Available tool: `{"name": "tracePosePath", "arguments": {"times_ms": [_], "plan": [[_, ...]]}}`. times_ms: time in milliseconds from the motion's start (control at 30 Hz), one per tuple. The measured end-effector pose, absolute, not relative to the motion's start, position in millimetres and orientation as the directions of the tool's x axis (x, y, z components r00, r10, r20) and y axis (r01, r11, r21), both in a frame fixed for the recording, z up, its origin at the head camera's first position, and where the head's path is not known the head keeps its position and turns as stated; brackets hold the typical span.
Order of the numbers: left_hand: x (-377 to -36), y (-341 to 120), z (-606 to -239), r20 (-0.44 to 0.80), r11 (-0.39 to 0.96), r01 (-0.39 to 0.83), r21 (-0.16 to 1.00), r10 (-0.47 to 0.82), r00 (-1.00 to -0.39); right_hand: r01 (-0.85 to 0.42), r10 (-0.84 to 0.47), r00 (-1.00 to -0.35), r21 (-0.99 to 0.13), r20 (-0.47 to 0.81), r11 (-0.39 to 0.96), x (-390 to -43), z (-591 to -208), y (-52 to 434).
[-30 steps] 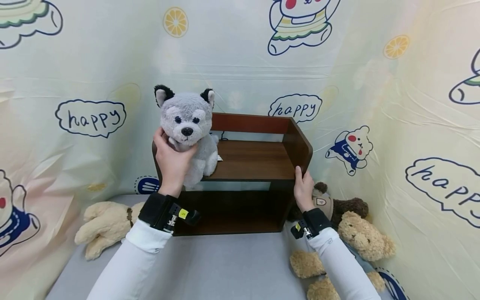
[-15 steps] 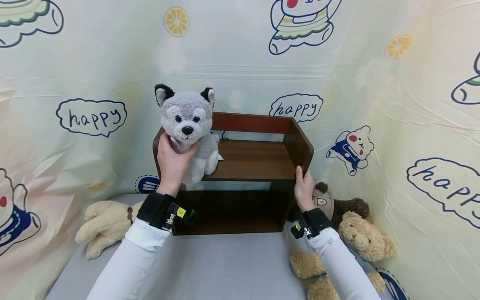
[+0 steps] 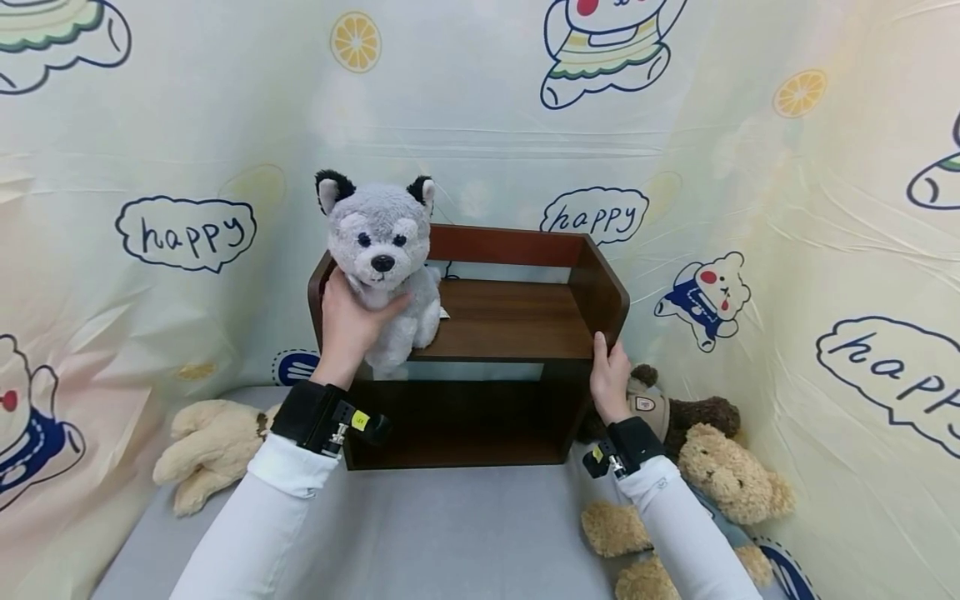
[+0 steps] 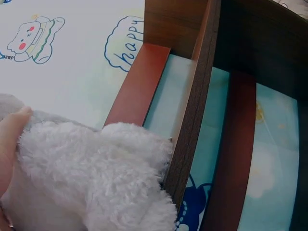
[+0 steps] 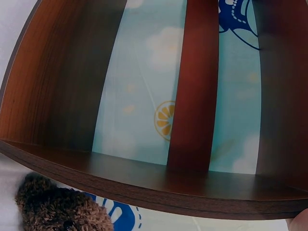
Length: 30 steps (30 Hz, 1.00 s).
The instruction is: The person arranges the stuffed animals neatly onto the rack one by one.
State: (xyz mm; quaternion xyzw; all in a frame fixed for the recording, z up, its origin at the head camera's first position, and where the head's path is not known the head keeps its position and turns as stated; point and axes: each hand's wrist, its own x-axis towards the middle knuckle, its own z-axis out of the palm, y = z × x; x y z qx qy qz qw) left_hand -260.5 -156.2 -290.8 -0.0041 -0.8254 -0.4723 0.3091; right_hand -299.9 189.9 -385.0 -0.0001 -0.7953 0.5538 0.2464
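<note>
Gripping the husky plush [image 3: 384,267] by its chest, just under the chin, the left hand [image 3: 352,321] curls thumb and fingers round the soft white fur; the left wrist view shows a thumb tip pressed into the fur [image 4: 91,178] beside the shelf's edge board. That toy sits upright on the upper board of the wooden shelf [image 3: 517,321], at the shelf's left end, its face turned toward the camera and its front paws at the board's front edge. At the shelf's right end, the right hand [image 3: 609,379] rests against the front edge of the side panel, fingers laid along the wood with the thumb up; whether they truly clasp the panel cannot be told. Left of the shelf a cream plush [image 3: 213,446] lies on the grey surface [image 3: 465,533]. Right of the shelf, just behind the right wrist, a dark brown bear [image 3: 693,412] and a tan bear [image 3: 731,479] lie together. Behind the shelf hangs a printed cloth backdrop [image 3: 480,108].
</note>
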Motion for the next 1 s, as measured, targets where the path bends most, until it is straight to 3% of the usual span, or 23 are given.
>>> {"name": "tracePosePath", "arguments": {"times_ms": [233, 367, 1000], "plan": [[-258.7, -156.1, -292.7, 0.444, 0.637, 0.212, 0.742, -0.229, -0.867, -0.276, 0.267, -0.881, -0.882, 0.391, 0.382, -299.3, -385.0, 190.1], [-259.0, -153.6, -295.8, 0.442, 0.649, 0.199, 0.734, -0.234, -0.866, -0.274, 0.266, -0.882, -0.883, 0.388, 0.380, -300.1, -385.4, 190.7], [-276.7, -117.6, -303.7, 0.473, 0.655, 0.052, 0.754, -0.486, -0.735, -0.274, 0.265, -0.883, -0.884, 0.387, 0.379, -298.8, -385.3, 189.5]]}}
